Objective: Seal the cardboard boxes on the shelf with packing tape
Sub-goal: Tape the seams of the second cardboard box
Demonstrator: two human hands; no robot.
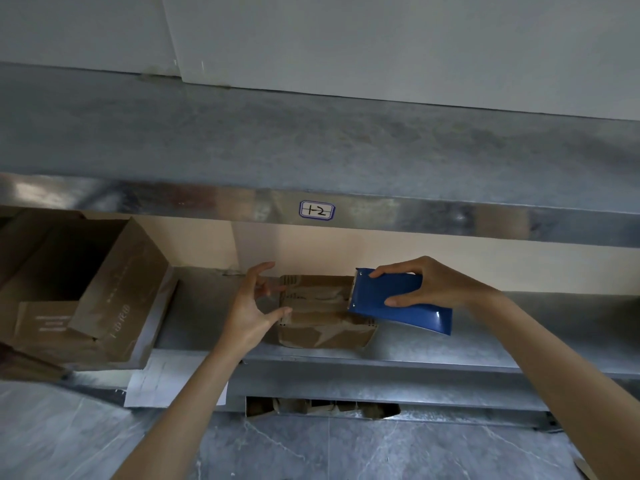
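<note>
1. Brown, crumpled small cardboard box (322, 313) sits on galvanised metal shelf (415, 348), near its front lip, approx. mid-frame. Tape strips already cross it & the top looks dented.
2. R hand (433, 282) grips a blue flat-sided tape dispenser (398, 299), fingers curled over the far edge, thumb on the near face. Toothed metal end points left, at the box's top right edge, prob. angled so to lay or cut a strip across the top.
3. L hand (252, 306) is wide open, fingers spread, holding nothing. It's at the box's left end, thumb by the top-left corner; touching or just short, can't tell. Likely there to steady the box or catch the tape end.
4. So the box lies btw. the two: L hand at its left, dispenser at its right.
5. Far left, same shelf: bigger brown cardboard boxes (117, 282), flaps up, well apart from both hands, prob. not sealed yet.
6. Misc.: handwritten "1-2" label (317, 210) on the rail above; white paper sheet (162, 379) pokes out below the left boxes.
</note>
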